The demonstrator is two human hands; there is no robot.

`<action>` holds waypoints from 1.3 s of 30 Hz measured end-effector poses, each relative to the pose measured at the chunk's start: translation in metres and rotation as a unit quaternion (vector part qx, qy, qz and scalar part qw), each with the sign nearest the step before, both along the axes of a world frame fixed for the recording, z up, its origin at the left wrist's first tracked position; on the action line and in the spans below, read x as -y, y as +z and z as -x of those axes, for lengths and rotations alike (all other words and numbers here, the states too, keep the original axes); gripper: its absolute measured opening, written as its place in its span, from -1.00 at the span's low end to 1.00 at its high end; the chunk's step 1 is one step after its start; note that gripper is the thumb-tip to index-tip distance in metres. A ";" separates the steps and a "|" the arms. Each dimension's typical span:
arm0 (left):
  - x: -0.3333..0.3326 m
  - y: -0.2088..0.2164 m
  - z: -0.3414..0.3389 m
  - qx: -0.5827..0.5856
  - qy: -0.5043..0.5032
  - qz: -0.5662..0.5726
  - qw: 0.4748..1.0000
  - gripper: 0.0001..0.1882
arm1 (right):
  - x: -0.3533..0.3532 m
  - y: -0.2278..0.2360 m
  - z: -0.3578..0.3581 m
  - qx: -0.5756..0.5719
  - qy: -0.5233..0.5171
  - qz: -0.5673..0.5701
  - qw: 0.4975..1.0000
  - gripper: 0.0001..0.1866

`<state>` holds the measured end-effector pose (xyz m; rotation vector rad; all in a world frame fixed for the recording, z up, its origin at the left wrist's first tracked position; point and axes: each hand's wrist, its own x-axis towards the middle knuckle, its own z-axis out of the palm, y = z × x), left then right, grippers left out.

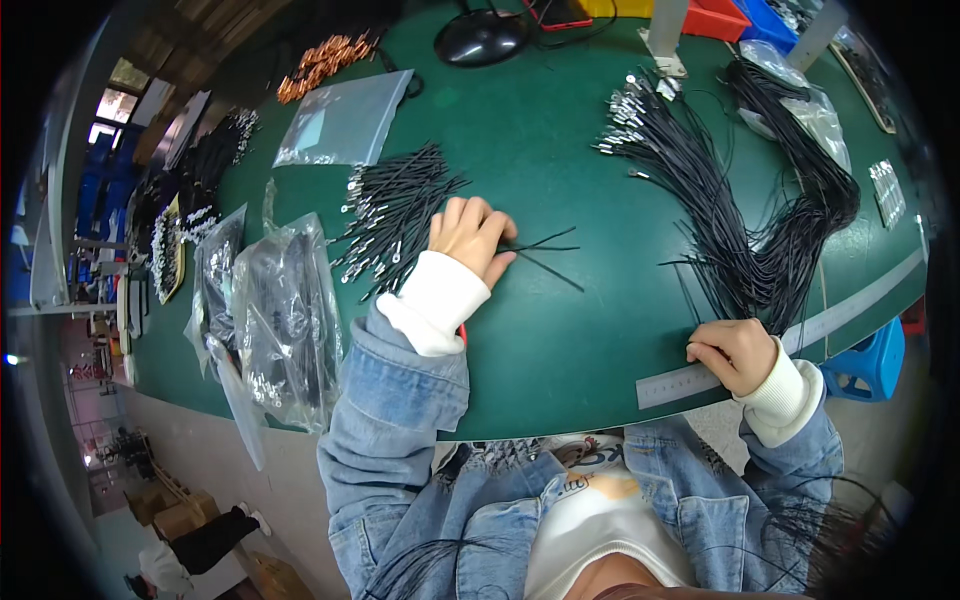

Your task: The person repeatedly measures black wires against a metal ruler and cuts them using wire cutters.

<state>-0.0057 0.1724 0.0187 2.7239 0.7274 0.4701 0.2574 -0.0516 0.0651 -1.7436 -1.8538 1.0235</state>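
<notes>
Left hand [472, 232] is curled, palm down, with thumb and fingers drawn together around a few thin black wires [556, 274]; their stiff, straight ends fan out to the right. Right hand [735, 357] is bent into a loose fist, thumb close to the forefinger, above a flat metal ruler [662, 391]; its fingers hide whether it grips anything. Both wrists wear ribbed, soft white cuffs [432, 298], with faded blue denim sleeves [385, 400] behind them.

Just beside the left hand, on its left, lies a loose pile of short black wires [385, 215], many tipped with shiny silver metal rings. Beyond the right hand, a thick bundle of long, glossy black wires [765, 285] bends in a U shape, one limb ending in a cluster of silver metal tips [628, 112].

Everything rests on a smooth, dark green surface [560, 370]. Near its left edge, a crinkled clear plastic bag [290, 310] holds dark contents. Farther back are a flat, greyish plastic bag [345, 122], a heap of copper-coloured pieces [325, 65] and a round, glossy black base [482, 38]. Below the right edge, a blue plastic stool [872, 365] stands near the right sleeve.
</notes>
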 end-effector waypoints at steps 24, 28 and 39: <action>0.114 0.030 0.047 -0.004 0.032 0.121 0.992 -0.63 | 0.001 0.038 -0.078 0.085 -0.016 -0.007 0.996 -0.79; 0.110 0.023 0.052 0.028 0.069 0.104 0.992 -0.66 | -0.036 0.034 -0.093 0.150 -0.186 -0.107 0.965 -0.76; 0.109 0.007 0.074 0.003 0.256 0.028 0.966 -0.62 | -0.080 -0.033 -0.149 -0.065 -0.318 0.065 0.944 -0.71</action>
